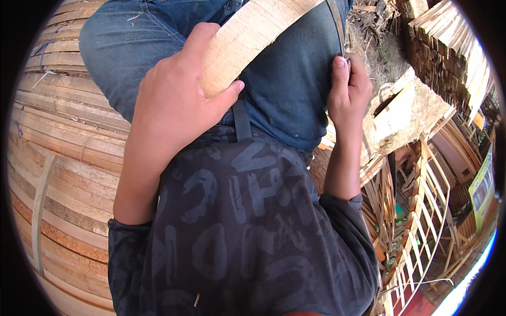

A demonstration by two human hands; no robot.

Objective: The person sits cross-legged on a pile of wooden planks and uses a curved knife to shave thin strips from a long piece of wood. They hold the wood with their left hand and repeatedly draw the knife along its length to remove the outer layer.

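A pale wooden board [258,39] lies slantwise above my lap and runs out of view at the top. My left hand [176,92] is closed round its near end, thumb along the lower edge. On the right, my right hand [350,89] grips the lower end of a thin, dark, slightly curved metal blade [338,26]. The handle, if there is one, is hidden in the fingers. The blade's upper part reaches the board's far end at the top edge; whether they touch, I cannot tell.
Stacked wooden planks [68,137] fill the left side. A pile of cut slats [453,47] stands at the upper right, above a pale flat block [411,116]. Lower right are a wooden lattice frame [421,210] and loose strips. My legs in jeans [132,47] are folded beneath the board.
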